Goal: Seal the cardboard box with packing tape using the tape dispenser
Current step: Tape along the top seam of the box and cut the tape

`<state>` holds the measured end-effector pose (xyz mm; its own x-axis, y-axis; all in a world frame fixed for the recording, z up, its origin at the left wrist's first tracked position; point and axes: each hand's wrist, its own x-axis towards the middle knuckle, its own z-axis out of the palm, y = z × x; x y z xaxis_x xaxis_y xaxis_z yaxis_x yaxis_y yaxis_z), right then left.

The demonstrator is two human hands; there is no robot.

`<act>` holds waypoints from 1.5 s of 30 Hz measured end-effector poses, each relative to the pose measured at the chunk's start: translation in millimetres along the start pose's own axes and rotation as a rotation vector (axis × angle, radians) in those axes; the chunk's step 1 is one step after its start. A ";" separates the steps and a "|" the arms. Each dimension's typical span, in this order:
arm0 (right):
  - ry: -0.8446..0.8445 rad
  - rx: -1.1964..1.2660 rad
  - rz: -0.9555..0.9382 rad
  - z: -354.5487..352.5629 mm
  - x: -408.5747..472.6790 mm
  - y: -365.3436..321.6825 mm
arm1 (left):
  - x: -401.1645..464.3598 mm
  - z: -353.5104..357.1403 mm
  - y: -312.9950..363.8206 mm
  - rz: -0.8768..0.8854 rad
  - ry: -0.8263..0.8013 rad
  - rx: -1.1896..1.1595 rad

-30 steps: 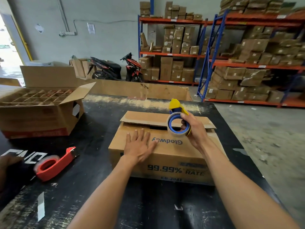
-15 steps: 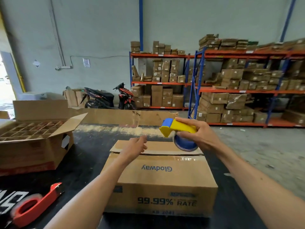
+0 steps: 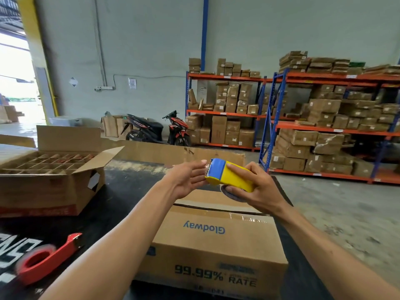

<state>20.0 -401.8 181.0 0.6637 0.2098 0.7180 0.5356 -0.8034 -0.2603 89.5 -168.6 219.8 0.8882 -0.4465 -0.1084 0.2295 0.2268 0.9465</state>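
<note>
A closed cardboard box (image 3: 216, 237) printed "Glodway" lies on the black table (image 3: 112, 204) in front of me, with a strip of clear tape across part of its top. My right hand (image 3: 257, 189) grips a yellow and blue tape dispenser (image 3: 227, 175) in the air above the box's far edge, its toothed blue end pointing left. My left hand (image 3: 187, 178) is raised with fingers spread, its fingertips at the dispenser's toothed end. The tape roll is mostly hidden under my right hand.
A red tape dispenser (image 3: 43, 258) lies at the table's near left. An open box with cardboard dividers (image 3: 49, 176) stands at the left. Flat cardboard (image 3: 173, 152) leans along the far edge. Two motorbikes (image 3: 155, 129) and shelving full of boxes (image 3: 303, 118) stand beyond.
My left hand has lifted off the box and come up to the dispenser's front. My right hand has raised and turned the dispenser flat. The view has tilted upward.
</note>
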 end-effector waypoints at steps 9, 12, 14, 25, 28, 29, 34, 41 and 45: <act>-0.046 0.074 0.028 26.2 8.4 -8.7 | 6.9 -15.4 -6.8 0.039 0.262 0.086; -0.111 0.052 0.062 34.7 15.6 -12.9 | 10.4 -21.6 -7.1 0.109 0.413 0.136; -0.160 0.053 0.077 38.1 21.8 -14.7 | 9.9 -25.2 -5.4 0.116 0.427 0.123; -0.318 0.210 0.261 37.0 19.4 14.5 | 27.4 -107.8 -9.4 0.060 0.524 0.158; -0.354 0.212 0.301 53.9 17.5 16.6 | 34.1 -116.7 -28.6 0.069 0.523 0.266; -0.365 0.205 0.302 60.9 17.8 17.4 | 38.4 -121.5 -35.6 0.080 0.527 0.305; -0.402 0.211 0.332 99.2 27.8 22.5 | 56.1 -153.1 -54.4 0.066 0.627 0.447; -0.513 0.143 0.345 135.8 47.0 28.3 | 58.1 -172.3 -61.2 0.064 0.694 0.534; -0.563 0.105 0.327 145.1 56.3 27.2 | 63.6 -178.1 -67.4 0.080 0.703 0.567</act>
<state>147.7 -330.9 120.7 0.9572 0.2469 0.1508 0.2893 -0.8223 -0.4900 201.5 -58.1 95.0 0.9740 0.2256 -0.0206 0.0916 -0.3091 0.9466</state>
